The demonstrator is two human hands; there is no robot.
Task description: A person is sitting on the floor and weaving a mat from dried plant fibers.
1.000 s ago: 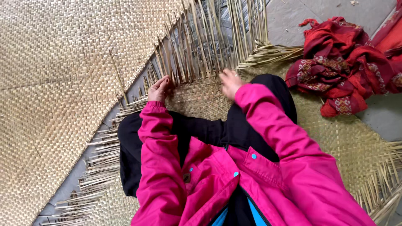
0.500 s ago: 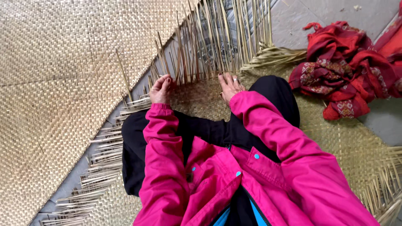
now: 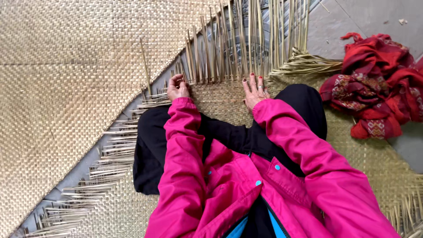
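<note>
Both hands have barely shifted since the earlier frames. Left hand (image 3: pixel 177 87), fingers curled, pinches loose straw strips (image 3: pixel 229 48) at the woven mat's (image 3: pixel 220 99) unfinished edge; right hand (image 3: pixel 254 91) lies flat and open, pressing the weave. Judged best: keep strips tight, held down while crossing.

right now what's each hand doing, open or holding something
Left hand: fingers curled at the loose straw strips; grip cannot be told.
Right hand: open, flat on the woven mat.
</note>
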